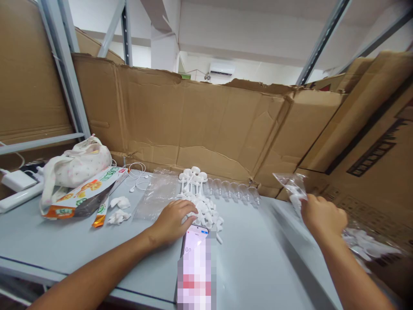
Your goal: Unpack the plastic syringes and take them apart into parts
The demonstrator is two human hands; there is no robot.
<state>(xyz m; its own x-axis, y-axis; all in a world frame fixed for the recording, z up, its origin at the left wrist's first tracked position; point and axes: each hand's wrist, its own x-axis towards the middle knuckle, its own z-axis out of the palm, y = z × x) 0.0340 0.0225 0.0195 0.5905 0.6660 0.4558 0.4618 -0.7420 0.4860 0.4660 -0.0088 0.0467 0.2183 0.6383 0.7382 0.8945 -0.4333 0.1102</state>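
Note:
My left hand (176,219) rests at the near left edge of a pile of small white plastic parts (206,213), its fingers apart over them. Behind the pile stand several white pieces with round tops (193,176). To their right lies a row of clear plastic cups or domes (230,189). Out at the right, my right hand (324,217) is closed on a clear plastic bag (294,191) with white parts inside, held up over the table's right side. A phone (195,267) lies just in front of the pile, its screen lit.
Flat clear bags (158,193) lie left of the pile. Further left are crumpled tissues (119,211), a snack box (87,193), a white cloth bag (77,165), earphones (138,174) and a charger (19,181). Cardboard (200,120) walls the back. Filled bags (368,243) sit at right.

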